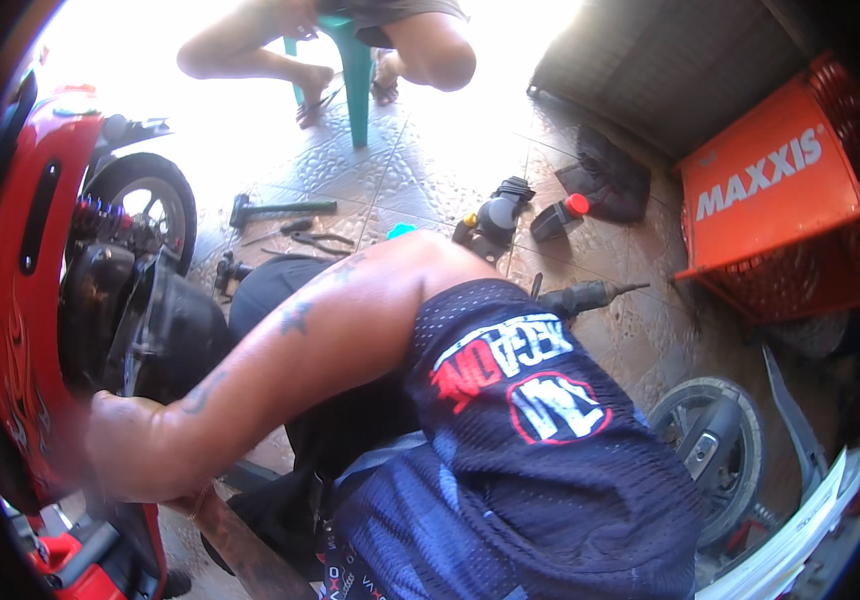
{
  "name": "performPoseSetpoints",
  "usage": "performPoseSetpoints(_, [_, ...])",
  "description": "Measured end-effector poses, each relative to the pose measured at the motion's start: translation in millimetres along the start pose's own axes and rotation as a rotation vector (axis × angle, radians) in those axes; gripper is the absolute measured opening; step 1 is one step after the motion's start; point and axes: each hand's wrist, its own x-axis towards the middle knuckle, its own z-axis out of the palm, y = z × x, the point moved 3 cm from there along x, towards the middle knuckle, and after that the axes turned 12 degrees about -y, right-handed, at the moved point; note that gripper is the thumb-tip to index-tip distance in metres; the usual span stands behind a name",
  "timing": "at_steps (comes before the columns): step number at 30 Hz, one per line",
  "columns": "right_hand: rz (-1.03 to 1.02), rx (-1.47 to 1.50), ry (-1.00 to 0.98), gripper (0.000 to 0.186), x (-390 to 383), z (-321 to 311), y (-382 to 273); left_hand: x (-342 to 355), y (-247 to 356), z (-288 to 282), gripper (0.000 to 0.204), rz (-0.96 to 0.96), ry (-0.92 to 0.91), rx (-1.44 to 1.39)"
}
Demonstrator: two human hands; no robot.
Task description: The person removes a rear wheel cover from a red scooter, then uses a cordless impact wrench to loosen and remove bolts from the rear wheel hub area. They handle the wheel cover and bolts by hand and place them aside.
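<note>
My tattooed right arm reaches across to the lower part of a red scooter body panel, where my right hand is blurred beside the black engine housing. What that hand holds, if anything, I cannot make out. My left hand is mostly hidden beneath the right forearm, with its wrist showing below. A rear or front wheel shows beyond the housing.
A hammer, pliers, bottles and a power tool lie on the tiled floor. An orange rack and loose wheel are at right. Another person's legs show by a green chair.
</note>
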Motion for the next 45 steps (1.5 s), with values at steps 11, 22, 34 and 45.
performPoseSetpoints(11, [0.166, 0.232, -0.006, 0.025, -47.2, -84.1, 144.3, -2.2, 23.0, 9.8, 0.064, -0.113, -0.345, 0.098])
performPoseSetpoints(22, [1.042, 0.340, 0.125, 0.031, -322.8, 15.8, 177.8, -13.1, -31.0, -25.2, 0.066, -0.447, -0.256, 0.236])
performPoseSetpoints(34, [1.771, -0.109, 0.122, 0.052, -590.2, -100.4, 222.5, -12.0, -76.6, 0.6, 0.074, -0.578, -0.286, 0.303])
performPoseSetpoints(45, [2.703, -0.174, 0.204, 0.060, -829.5, 46.9, 174.2, -19.1, -69.7, -9.2, 0.079, -0.633, -0.241, 0.331])
